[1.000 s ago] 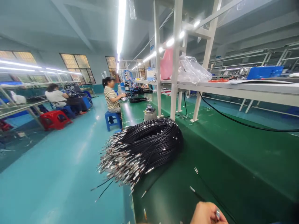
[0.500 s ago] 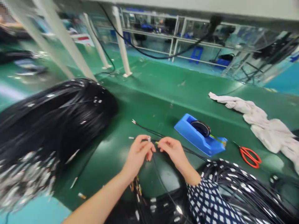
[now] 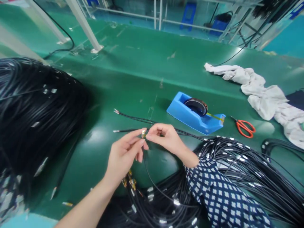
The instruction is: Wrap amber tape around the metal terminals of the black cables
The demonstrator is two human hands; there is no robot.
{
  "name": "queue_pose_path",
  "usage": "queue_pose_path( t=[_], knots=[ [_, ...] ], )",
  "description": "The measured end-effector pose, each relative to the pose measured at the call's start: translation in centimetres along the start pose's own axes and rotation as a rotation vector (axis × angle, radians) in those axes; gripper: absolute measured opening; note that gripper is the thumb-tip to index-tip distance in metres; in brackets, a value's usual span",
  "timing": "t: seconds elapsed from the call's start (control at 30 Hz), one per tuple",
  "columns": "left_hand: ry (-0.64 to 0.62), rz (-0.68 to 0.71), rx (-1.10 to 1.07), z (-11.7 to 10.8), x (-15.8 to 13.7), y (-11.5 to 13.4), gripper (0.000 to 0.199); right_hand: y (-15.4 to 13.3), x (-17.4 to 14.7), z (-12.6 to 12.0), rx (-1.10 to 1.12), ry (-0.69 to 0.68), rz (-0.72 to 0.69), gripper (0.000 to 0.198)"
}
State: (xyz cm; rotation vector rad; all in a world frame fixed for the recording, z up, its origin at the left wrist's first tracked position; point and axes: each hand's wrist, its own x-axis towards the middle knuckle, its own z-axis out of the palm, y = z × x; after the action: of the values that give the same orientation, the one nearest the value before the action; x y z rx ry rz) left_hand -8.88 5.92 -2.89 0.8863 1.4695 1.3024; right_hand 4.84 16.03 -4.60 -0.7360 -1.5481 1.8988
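My left hand (image 3: 124, 153) is closed in a pinch around the end of a thin black cable (image 3: 148, 174), whose length curves down toward the lower pile. A small white and yellowish tip (image 3: 143, 133) stands up between thumb and forefinger. Right beside it, my right hand (image 3: 163, 136) pinches a small piece of yellow tape (image 3: 145, 136) against this tip; the fingers partly hide it. Behind the hands lie black cables with bare forked ends (image 3: 116, 111). A blue tape dispenser (image 3: 190, 115) with a roll of tape (image 3: 196, 106) stands beyond my right hand.
Large bundles of black cable lie at the left (image 3: 38, 117) and lower right (image 3: 251, 177), many with white labels. Red-handled scissors (image 3: 245, 128) and a crumpled white cloth (image 3: 263, 91) are on the right of the green table (image 3: 133, 85). Pale posts (image 3: 83, 25) rise at the upper left.
My right hand has moved the yellow tape up to the cable's tip in my left hand; earlier the two were a little apart. The camera view has tilted down and shifted.
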Motion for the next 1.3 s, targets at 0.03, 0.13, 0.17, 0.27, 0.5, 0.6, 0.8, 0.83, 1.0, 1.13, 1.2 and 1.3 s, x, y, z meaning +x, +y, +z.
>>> queue_pose_path(
  t=[0.03, 0.13, 0.17, 0.27, 0.5, 0.6, 0.8, 0.83, 1.0, 1.13, 1.2, 1.3],
  knots=[
    [-0.001, 0.004, 0.002, -0.04, -0.06, 0.0, 0.03, -0.08, -0.05, 0.04, -0.002, -0.009, -0.008, 0.025],
    [-0.009, 0.01, 0.007, -0.14, -0.17, -0.04, 0.03, -0.21, -0.1, 0.14, -0.015, -0.025, -0.03, 0.025],
    [-0.009, 0.009, 0.007, -0.15, -0.19, -0.05, 0.031, -0.23, -0.1, 0.17, -0.018, -0.032, -0.037, 0.024],
    [-0.007, 0.007, 0.009, -0.1, -0.19, -0.06, 0.031, -0.28, -0.1, 0.22, -0.019, -0.046, -0.052, 0.025],
    [-0.003, 0.013, 0.007, 0.01, -0.18, -0.03, 0.03, -0.5, -0.21, 0.3, -0.038, -0.049, -0.047, 0.026],
    [-0.003, 0.016, 0.011, -0.01, -0.16, -0.07, 0.031, -0.4, -0.15, 0.3, -0.043, -0.036, -0.056, 0.027],
    [-0.007, 0.024, 0.028, 0.01, -0.2, 0.07, 0.031, -0.22, -0.12, 0.33, -0.056, -0.024, -0.076, 0.028],
    [-0.005, 0.022, 0.027, 0.05, -0.2, 0.12, 0.031, -0.22, -0.14, 0.34, -0.058, -0.025, -0.078, 0.027],
    [0.005, 0.018, 0.022, 0.23, -0.22, 0.34, 0.031, -0.22, -0.17, 0.36, -0.068, -0.018, -0.079, 0.029],
    [0.006, 0.015, 0.027, 0.3, -0.24, 0.39, 0.03, -0.14, -0.11, 0.33, -0.074, -0.015, -0.078, 0.029],
    [0.002, 0.016, 0.028, 0.29, -0.26, 0.34, 0.03, -0.07, -0.11, 0.33, -0.068, -0.015, -0.078, 0.028],
    [0.001, 0.019, 0.032, 0.2, -0.32, 0.23, 0.03, 0.02, -0.14, 0.37, -0.065, -0.015, -0.078, 0.027]
  ],
)
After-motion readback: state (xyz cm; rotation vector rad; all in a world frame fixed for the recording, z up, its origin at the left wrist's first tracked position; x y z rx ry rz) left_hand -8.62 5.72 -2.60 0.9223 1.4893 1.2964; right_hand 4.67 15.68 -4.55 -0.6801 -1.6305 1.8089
